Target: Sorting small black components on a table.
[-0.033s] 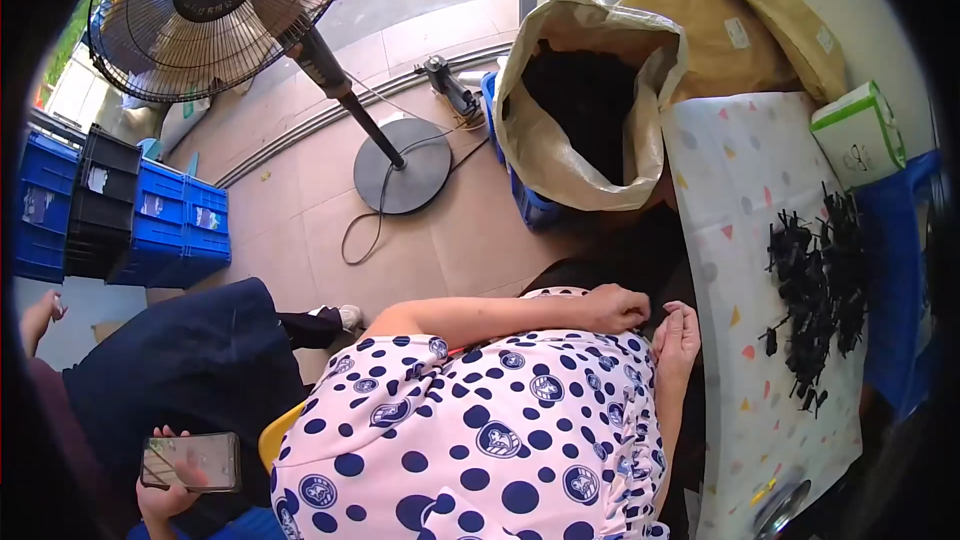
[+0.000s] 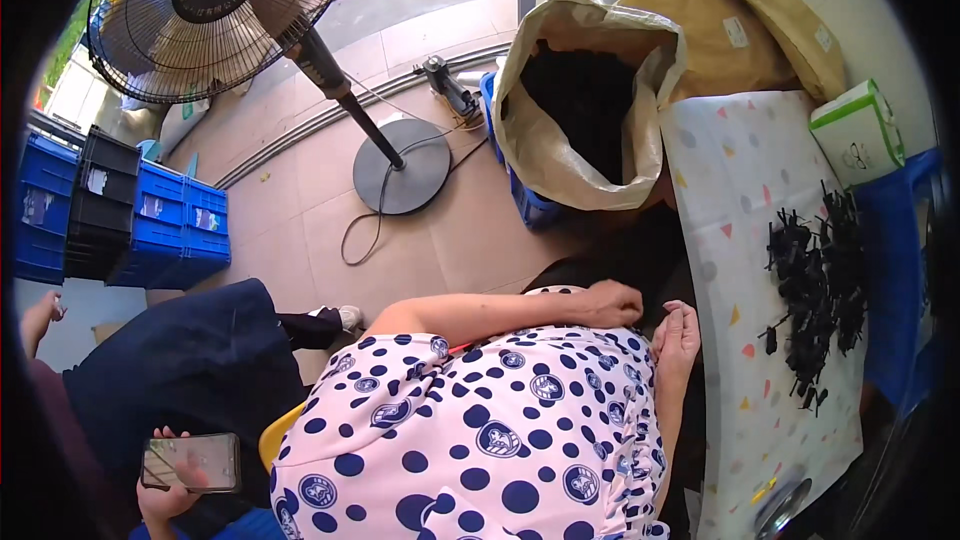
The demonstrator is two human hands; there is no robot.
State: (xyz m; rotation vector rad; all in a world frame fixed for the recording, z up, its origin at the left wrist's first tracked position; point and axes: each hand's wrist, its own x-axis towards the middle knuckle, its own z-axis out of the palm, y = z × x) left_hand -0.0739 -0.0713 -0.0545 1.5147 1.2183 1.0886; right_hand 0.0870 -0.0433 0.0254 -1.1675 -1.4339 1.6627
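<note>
Fingers (image 2: 631, 312) of the left hand (image 2: 606, 303) curl near the right hand (image 2: 678, 332).

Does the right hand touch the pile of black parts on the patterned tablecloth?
Apart. The head view shows a strip of patterned tablecloth between the right hand and the black parts.

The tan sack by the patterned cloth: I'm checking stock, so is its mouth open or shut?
Open: the tan sack has its mouth spread wide, and its black contents show inside.
</note>
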